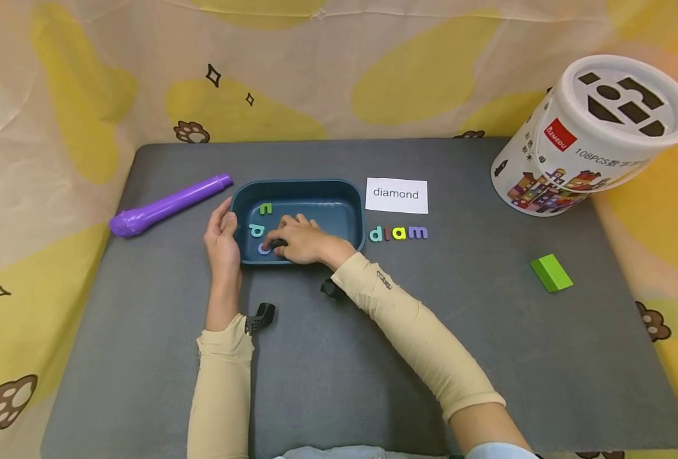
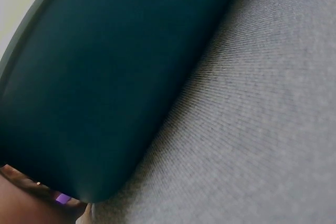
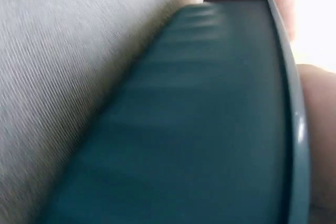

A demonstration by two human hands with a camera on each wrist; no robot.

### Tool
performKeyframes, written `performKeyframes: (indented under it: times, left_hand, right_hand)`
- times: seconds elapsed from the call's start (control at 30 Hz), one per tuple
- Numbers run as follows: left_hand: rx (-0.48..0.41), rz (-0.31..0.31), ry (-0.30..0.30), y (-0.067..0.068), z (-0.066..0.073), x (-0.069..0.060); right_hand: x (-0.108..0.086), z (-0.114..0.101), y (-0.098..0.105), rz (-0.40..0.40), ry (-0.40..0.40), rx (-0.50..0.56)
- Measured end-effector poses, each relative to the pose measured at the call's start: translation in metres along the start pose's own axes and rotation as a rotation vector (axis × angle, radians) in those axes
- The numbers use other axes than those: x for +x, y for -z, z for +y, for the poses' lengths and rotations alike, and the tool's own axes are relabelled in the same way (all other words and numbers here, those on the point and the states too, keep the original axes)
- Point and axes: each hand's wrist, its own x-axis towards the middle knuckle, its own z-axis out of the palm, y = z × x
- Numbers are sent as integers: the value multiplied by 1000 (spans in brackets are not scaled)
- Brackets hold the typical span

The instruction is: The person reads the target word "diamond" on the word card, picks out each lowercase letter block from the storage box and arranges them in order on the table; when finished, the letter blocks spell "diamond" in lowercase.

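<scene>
A dark teal tray (image 1: 339,217) stands on the table with foam-like letters inside. My left hand (image 1: 222,245) grips its left end, thumb at the rim and fingers along the outside. My right hand (image 1: 301,241) reaches over the near rim into the tray. One fingertip touches a lilac round letter (image 1: 264,250); whether the thumb pinches it is hidden. A dark patch or small black thing (image 1: 278,243) shows by those fingers. A green letter (image 1: 266,208) and a teal letter (image 1: 256,230) lie nearby in the tray. Both wrist views mostly show the tray's outer wall (image 2: 105,77).
Right of the tray lies a white card (image 1: 397,195) reading "diamond", above a row of coloured letters (image 1: 399,233). A purple microphone-shaped tube (image 1: 169,205) lies at left. A green block (image 1: 552,273) and a tall white bucket (image 1: 580,140) stand at right.
</scene>
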Motion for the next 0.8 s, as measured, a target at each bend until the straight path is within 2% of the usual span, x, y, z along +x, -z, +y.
performKeyframes:
  times: [0.2,0.53,0.67,0.8]
  left_hand:
    - [17,3,10,-1,1,-1]
    - [24,-11,9,-1,2,-2]
    - [17,-7,19,-1,2,-2]
    - [14,0,21,-1,2,-2]
  right_hand:
    - [-6,6,9,55,-40,-73]
    - [-11,16,7,228,-94,-266]
    - [-13,18,7,261,-84,-276]
    - [-16,19,10,309,-31,-209]
